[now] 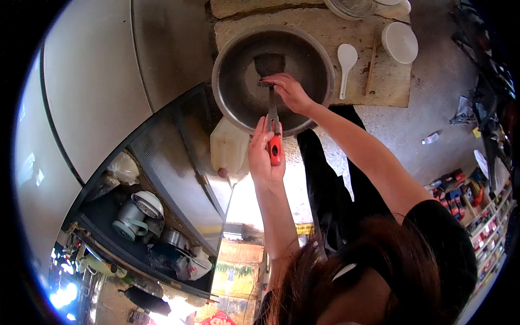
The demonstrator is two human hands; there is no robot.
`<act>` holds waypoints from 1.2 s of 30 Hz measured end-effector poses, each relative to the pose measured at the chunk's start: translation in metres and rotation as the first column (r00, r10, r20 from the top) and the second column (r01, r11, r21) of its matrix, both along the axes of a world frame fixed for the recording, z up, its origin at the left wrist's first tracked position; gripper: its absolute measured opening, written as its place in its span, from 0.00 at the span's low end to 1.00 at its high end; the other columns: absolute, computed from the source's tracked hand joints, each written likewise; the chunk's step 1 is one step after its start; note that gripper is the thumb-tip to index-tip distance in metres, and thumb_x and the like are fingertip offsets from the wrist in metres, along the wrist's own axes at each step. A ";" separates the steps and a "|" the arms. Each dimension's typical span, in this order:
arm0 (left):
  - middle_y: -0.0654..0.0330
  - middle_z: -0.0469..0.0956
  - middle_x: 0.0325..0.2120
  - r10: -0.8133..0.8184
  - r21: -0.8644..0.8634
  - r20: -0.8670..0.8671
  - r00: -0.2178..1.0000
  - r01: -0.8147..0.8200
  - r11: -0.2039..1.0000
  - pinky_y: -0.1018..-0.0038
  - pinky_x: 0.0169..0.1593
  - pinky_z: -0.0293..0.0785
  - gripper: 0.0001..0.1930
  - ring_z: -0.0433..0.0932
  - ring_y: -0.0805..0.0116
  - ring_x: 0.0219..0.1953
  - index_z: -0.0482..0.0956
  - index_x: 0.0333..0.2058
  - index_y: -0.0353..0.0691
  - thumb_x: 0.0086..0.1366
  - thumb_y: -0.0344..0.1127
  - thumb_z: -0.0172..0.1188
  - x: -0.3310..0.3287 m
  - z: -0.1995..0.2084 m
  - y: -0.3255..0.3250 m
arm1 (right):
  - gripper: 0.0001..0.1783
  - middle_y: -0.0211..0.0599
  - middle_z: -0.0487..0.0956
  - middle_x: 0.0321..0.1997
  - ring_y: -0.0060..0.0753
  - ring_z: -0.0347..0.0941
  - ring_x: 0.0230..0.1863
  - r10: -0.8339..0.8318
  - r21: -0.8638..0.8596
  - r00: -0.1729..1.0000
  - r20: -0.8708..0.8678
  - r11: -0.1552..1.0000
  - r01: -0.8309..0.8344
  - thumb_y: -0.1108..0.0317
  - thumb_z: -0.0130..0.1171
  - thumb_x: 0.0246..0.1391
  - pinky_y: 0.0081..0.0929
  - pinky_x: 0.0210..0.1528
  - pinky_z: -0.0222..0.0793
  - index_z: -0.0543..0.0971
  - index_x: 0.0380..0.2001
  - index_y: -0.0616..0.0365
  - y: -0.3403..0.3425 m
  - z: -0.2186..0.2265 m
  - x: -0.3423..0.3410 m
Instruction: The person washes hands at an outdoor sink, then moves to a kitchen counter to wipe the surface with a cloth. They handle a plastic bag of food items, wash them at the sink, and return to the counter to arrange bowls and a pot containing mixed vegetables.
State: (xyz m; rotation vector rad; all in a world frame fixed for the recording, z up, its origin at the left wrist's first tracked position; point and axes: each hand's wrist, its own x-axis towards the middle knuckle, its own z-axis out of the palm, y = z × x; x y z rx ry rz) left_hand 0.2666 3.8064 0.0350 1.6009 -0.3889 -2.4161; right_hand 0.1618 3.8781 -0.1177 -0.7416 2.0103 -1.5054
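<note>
A spatula with a flat dark blade (270,64) and a red handle (275,150) slants over a wide metal basin (221,100). My left hand (266,154) is closed around the handle near the basin's front rim. Over the basin, my right hand (291,93) rests its fingers at the spatula's neck, just below the blade. Under those fingertips is a small greyish, rough-looking thing, too covered to name. Water, if any, in the basin is hard to make out.
Right of the basin, a white rice paddle (346,57), wooden chopsticks (371,66) and a white bowl (400,43) lie on a wooden board (392,89). A pale plastic jug (227,143) stands below the basin. At left, an open cabinet holds a kettle (129,219) and pots.
</note>
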 end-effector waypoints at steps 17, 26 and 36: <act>0.41 0.61 0.53 0.238 0.292 -0.103 0.966 -0.200 0.935 0.59 0.61 0.61 0.21 0.62 0.48 0.57 0.58 0.53 0.24 0.59 0.20 0.41 0.031 -0.008 -0.030 | 0.16 0.49 0.74 0.44 0.54 0.67 0.48 -0.172 0.093 0.984 -0.051 0.980 0.177 0.75 0.48 0.50 0.38 0.51 0.63 0.73 0.44 0.58 -0.013 -0.034 0.003; 0.49 0.72 0.42 0.278 -0.030 0.064 0.959 -0.276 0.961 0.66 0.56 0.66 0.15 0.70 0.60 0.49 0.67 0.47 0.28 0.62 0.28 0.47 0.022 0.007 -0.011 | 0.16 0.45 0.75 0.46 0.40 0.70 0.46 -0.605 0.298 0.543 0.582 0.780 0.550 0.70 0.51 0.53 0.29 0.48 0.64 0.74 0.45 0.60 0.005 -0.064 0.020; 0.52 0.69 0.48 0.168 -0.360 0.062 0.984 -0.135 0.923 0.68 0.55 0.64 0.16 0.69 0.63 0.51 0.64 0.50 0.31 0.65 0.30 0.43 -0.013 0.022 -0.007 | 0.13 0.34 0.71 0.40 0.34 0.66 0.46 -0.040 0.011 0.980 0.197 0.999 0.039 0.78 0.54 0.48 0.27 0.51 0.59 0.80 0.38 0.54 0.009 0.123 0.031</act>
